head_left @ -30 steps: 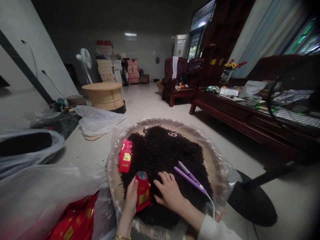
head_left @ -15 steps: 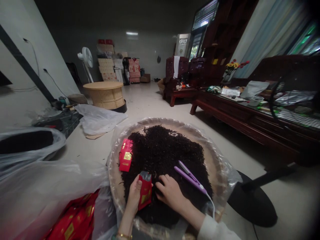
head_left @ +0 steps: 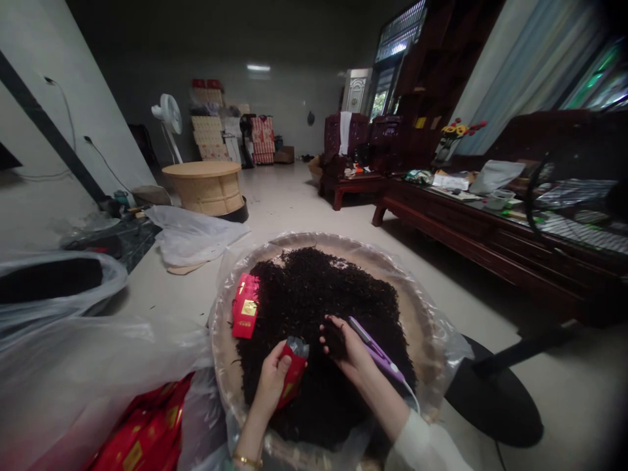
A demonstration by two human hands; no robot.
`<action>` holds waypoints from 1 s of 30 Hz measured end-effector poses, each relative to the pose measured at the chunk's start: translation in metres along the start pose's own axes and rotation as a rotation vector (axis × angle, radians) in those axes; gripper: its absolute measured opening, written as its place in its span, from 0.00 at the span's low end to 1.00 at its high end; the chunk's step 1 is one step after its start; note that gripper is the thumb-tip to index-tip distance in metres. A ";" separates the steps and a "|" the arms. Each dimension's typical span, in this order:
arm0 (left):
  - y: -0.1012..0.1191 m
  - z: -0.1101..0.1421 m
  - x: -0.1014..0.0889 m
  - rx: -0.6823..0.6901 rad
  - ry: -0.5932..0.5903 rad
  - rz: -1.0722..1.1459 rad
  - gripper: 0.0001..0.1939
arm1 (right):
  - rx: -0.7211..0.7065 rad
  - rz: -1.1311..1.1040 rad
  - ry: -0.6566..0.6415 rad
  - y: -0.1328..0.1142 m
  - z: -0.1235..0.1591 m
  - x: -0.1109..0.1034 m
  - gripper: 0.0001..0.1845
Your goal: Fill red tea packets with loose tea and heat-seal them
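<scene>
left hand point(head_left: 271, 381), fingers together round a red pouch point(head_left: 294, 374), its opening tilted up toward the right hand point(head_left: 347, 350), whose curled fingers cup dark tea leaves point(head_left: 334, 339) over the round woven tray point(head_left: 405, 288).

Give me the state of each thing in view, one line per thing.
Left hand: gripping the red foil packet.
Red foil packet: open at the top, silver lining showing.
Right hand: cupped around a pinch of tea, above the heap.
Loose dark tea: heaped on the tray.
Round tray: lined with clear plastic.
Second red packet: lying on the tea's edge.
Purple flat iron: resting on the tea, white cord trailing.
</scene>
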State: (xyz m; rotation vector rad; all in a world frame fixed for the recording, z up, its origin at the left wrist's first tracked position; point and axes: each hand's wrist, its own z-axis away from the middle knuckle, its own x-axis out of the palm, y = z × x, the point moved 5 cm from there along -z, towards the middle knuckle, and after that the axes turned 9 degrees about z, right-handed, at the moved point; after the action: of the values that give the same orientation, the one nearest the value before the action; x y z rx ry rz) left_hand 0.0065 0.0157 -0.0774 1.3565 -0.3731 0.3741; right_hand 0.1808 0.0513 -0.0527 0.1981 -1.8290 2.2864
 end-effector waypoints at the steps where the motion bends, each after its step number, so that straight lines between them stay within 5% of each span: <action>1: -0.001 -0.001 0.000 0.003 0.006 -0.006 0.40 | 0.028 -0.045 -0.018 0.000 0.000 0.000 0.13; 6: -0.004 -0.005 0.003 0.027 -0.006 -0.060 0.38 | 0.262 -0.486 -0.084 -0.006 0.008 0.006 0.14; 9: -0.002 -0.006 0.011 0.054 -0.064 -0.098 0.36 | 0.258 -0.589 -0.046 -0.018 0.010 0.010 0.15; 17: 0.011 -0.010 0.029 0.231 -0.100 -0.337 0.29 | -0.015 -0.469 -0.027 -0.051 0.012 0.036 0.19; 23: 0.008 -0.015 0.025 0.271 -0.069 -0.354 0.36 | -0.200 -0.145 -0.047 -0.058 0.019 0.040 0.30; 30: 0.008 -0.014 0.026 0.313 -0.081 -0.374 0.43 | -0.218 0.092 -0.299 -0.053 0.028 0.047 0.39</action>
State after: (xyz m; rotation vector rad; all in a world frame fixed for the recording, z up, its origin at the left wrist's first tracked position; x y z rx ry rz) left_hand 0.0261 0.0317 -0.0605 1.7139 -0.1221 0.0663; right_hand 0.1470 0.0391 0.0143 0.4509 -2.2608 2.1890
